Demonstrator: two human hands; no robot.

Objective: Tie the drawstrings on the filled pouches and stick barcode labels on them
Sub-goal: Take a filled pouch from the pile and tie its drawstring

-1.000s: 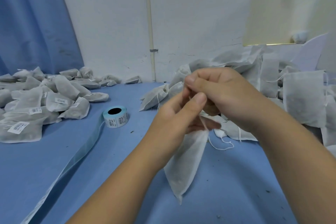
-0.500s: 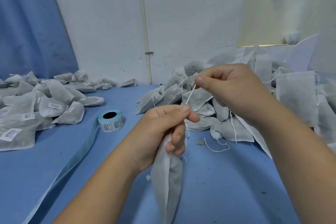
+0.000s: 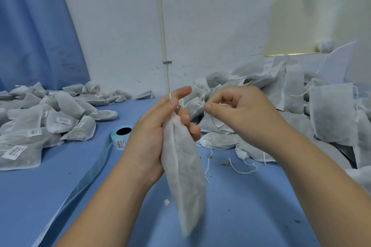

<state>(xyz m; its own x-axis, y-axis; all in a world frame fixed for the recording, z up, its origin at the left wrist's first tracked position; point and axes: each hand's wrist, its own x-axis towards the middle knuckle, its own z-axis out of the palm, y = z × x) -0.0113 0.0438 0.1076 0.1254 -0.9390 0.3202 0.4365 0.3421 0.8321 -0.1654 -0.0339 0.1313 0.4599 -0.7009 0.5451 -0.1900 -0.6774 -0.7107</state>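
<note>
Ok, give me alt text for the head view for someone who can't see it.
Left hand grips a filled white pouch by its neck; right hand pinches its drawstring. Label roll and labelled pouches lie left, a pile of other pouches right.

Left hand (image 3: 148, 132) grips pouch (image 3: 184, 176); right hand (image 3: 241, 110) pinches drawstring (image 3: 170, 96) (white).

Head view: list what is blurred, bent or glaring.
Head view: light soft and even, no hard shadows; the pouch in the left hand smears at its lower tip; the pale panel top right is hazy; wide-angle bends the wall pipe; the right hand looks sharp.
</note>
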